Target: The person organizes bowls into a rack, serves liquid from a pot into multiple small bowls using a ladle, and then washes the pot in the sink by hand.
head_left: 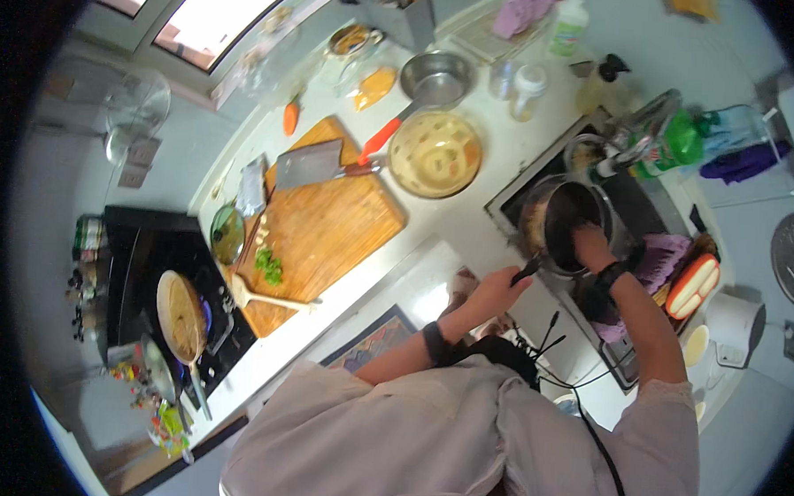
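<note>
Over the sink at the right, my left hand [496,290] grips the black handle of a dark pot [565,209]. The pot is tilted, and its dark inside shows. My right hand [592,248] reaches into the pot, its fingers hidden by shadow and the pot wall. A shiny metal bowl or basin [541,194] sits around or just under the pot; which of the two, I cannot tell. Something brownish shows at its left side, too blurred to name.
A cleaver [309,165], green herbs [269,265] and a wooden spoon [266,301] lie on the cutting board [345,228]. Beside it stand a patterned yellow bowl [436,154] and a metal pan [436,79]. A frying pan [181,317] sits over a lit burner at left.
</note>
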Demonstrator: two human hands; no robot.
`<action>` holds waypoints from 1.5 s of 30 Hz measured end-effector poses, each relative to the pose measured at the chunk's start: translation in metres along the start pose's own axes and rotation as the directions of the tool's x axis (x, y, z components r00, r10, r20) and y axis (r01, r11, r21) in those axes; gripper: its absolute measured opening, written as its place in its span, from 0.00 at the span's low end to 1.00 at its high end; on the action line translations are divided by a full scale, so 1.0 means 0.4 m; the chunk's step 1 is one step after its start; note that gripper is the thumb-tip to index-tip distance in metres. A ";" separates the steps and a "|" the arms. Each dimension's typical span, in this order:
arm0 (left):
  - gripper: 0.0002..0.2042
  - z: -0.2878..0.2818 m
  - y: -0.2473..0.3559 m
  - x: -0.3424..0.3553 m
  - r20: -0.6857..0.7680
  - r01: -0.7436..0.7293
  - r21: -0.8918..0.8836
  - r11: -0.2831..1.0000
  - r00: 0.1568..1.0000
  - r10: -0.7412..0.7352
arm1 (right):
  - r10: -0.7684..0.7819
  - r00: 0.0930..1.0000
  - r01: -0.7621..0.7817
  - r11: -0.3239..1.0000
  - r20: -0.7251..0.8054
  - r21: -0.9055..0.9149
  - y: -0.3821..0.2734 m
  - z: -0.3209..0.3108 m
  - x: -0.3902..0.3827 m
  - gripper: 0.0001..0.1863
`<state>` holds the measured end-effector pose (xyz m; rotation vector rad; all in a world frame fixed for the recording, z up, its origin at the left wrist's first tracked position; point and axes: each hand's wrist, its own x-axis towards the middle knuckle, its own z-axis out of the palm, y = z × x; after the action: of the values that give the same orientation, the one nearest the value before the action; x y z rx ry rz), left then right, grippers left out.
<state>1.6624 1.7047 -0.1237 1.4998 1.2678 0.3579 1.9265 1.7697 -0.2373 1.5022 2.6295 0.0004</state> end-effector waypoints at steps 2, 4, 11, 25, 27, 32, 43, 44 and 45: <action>0.16 -0.001 -0.004 -0.001 0.003 0.070 -0.034 0.997 0.998 -0.070 | 0.035 0.931 -0.131 0.961 0.364 0.242 -0.045 -0.047 0.009 0.10; 0.16 0.017 -0.025 0.007 0.003 -0.025 -0.045 0.999 1.000 0.026 | 0.061 0.762 -0.417 0.808 0.644 0.416 -0.101 -0.133 0.034 0.16; 0.16 0.028 -0.029 0.024 0.289 0.189 -0.182 0.965 0.948 -0.131 | 0.052 0.980 -0.177 -0.186 0.190 0.966 -0.099 -0.043 0.094 0.21; 0.15 -0.055 -0.041 0.018 0.416 0.364 -0.406 0.838 0.891 -0.185 | -0.062 0.820 -0.514 0.358 0.569 0.779 -0.125 -0.039 0.087 0.16; 0.15 -0.063 -0.046 -0.001 0.394 0.351 -0.435 0.829 0.902 -0.176 | -0.124 0.733 -0.352 0.773 0.669 0.528 -0.127 -0.048 0.077 0.14; 0.15 -0.063 -0.087 -0.021 0.346 0.360 -0.527 0.769 0.918 -0.193 | 0.031 0.820 -0.235 0.929 0.571 0.286 -0.126 -0.094 0.090 0.09; 0.20 -0.101 -0.085 0.023 0.441 0.355 -0.377 0.856 0.881 -0.171 | -0.352 0.800 0.100 0.877 0.486 0.470 -0.169 -0.065 0.192 0.13; 0.20 -0.095 -0.088 0.026 0.407 0.338 -0.365 0.867 0.896 -0.178 | -0.424 0.708 0.100 0.851 0.564 0.515 -0.154 -0.075 0.166 0.13; 0.20 -0.089 -0.095 0.021 0.399 0.332 -0.374 0.866 0.900 -0.173 | -0.426 0.706 0.108 0.855 0.567 0.508 -0.141 -0.054 0.143 0.13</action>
<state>1.6190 1.7245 -0.1460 0.9432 0.9974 0.1658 1.8472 1.7913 -0.2246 0.8931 2.2651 -1.0322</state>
